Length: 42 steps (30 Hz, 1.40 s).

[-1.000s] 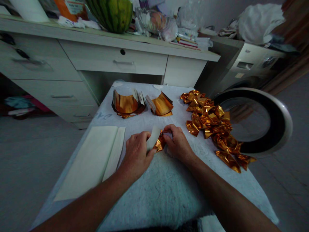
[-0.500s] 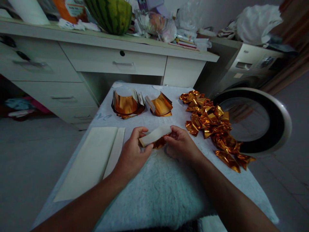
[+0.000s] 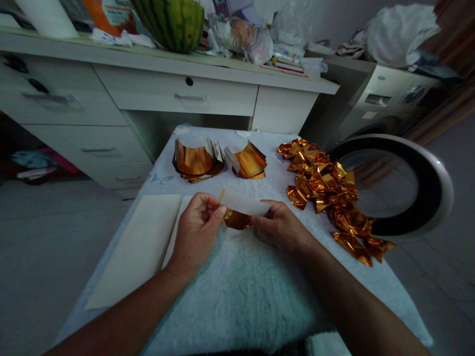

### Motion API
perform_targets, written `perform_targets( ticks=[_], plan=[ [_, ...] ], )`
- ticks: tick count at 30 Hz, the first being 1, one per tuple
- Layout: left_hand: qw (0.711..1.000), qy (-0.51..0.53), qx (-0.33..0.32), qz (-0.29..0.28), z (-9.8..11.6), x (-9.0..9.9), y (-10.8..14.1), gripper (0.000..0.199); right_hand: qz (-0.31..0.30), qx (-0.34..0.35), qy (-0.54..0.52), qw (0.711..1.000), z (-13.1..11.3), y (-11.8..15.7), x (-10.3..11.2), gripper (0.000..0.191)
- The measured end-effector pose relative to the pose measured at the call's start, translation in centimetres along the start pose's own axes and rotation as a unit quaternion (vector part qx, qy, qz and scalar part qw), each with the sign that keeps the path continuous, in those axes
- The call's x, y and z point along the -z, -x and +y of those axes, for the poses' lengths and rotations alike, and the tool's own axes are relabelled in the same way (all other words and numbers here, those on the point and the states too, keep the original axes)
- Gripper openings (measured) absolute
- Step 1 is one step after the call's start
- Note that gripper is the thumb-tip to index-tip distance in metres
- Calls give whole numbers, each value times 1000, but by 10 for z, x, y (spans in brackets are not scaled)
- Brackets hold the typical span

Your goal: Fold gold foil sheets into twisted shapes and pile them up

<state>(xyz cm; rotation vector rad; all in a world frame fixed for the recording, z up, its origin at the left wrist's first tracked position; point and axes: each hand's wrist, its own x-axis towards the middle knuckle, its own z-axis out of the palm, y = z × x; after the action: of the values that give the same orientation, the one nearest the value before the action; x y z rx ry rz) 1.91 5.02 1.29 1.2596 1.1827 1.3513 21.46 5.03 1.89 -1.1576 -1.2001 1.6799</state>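
Note:
Between my hands is a sheet of gold foil paper (image 3: 237, 219), its white back facing up and its shiny gold side showing below. My left hand (image 3: 198, 222) pinches the sheet's left end between thumb and fingers. At the right end my right hand (image 3: 280, 222) grips it, with some fingertips hidden behind the paper. Two curved stacks of gold foil paper, a left stack (image 3: 195, 160) and a right stack (image 3: 250, 160), rest beyond my hands. Over to the right lies a heap of folded gold foil pieces (image 3: 322, 183).
Pale folded paper (image 3: 137, 247) lies on the cloth-covered table (image 3: 237, 296) at left. Behind it stands a white drawer unit (image 3: 166, 91) with a cut watermelon (image 3: 170, 22) and clutter on top. A washing machine's open round door (image 3: 430, 193) juts out beside the table's right edge.
My left hand has shifted slightly left and now pinches the paper's end from the side. The sheet has been turned, showing more of its white back and the gold part below.

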Motion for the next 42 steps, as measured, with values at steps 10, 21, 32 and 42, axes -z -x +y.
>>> perform_targets(
  ticks=[10, 21, 32, 42],
  plan=[
    [994, -77, -26, -69, -2, -2, 6, 30, 35, 1, -29, 999, 0, 0, -8, 38],
    [997, -43, -56, -33, -1, -1, 10, 15, 36, 57, -3, 998, 6, -3, -11, 33],
    [991, -99, -43, -84, -3, -2, 5, 33, 9, 42, -1, 999, 5, -2, -15, 35],
    [993, 52, 72, -74, 3, -2, 1, 32, 45, 285, 391, 874, 1, 10, -1, 81]
  ],
)
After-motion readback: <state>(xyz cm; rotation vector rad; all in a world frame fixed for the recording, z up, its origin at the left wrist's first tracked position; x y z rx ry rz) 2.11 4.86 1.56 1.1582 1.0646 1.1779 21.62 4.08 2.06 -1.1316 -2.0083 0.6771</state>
